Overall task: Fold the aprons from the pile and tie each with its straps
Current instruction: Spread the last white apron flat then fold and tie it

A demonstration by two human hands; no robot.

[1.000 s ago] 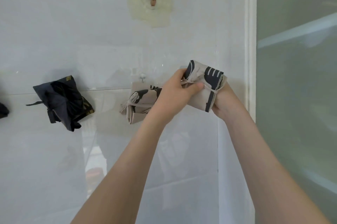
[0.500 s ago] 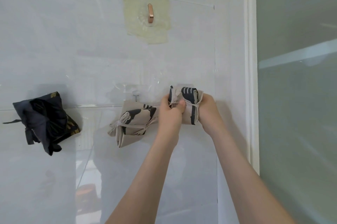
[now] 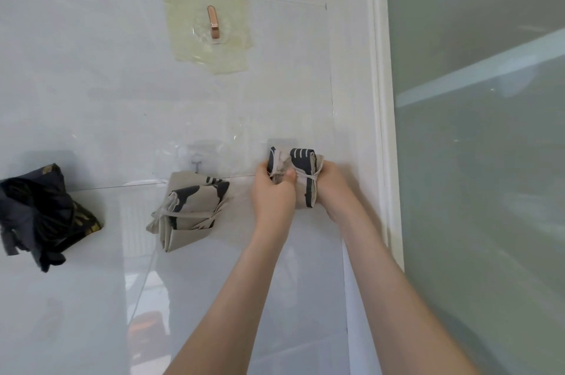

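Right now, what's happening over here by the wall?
A person holds a tied beige-and-dark apron bundle against the white wall with both hands: the left hand pinches at its strap knot, the right hand grips its other side. Already tied, a beige bundle and a dark bundle hang to its left. The copper hook above is bare.

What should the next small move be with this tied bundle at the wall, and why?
Probably slip the strap of the beige bundle onto the clear wall mount above it: left hand and right hand grip it there, and the neighbouring bundle hangs from a small hook.
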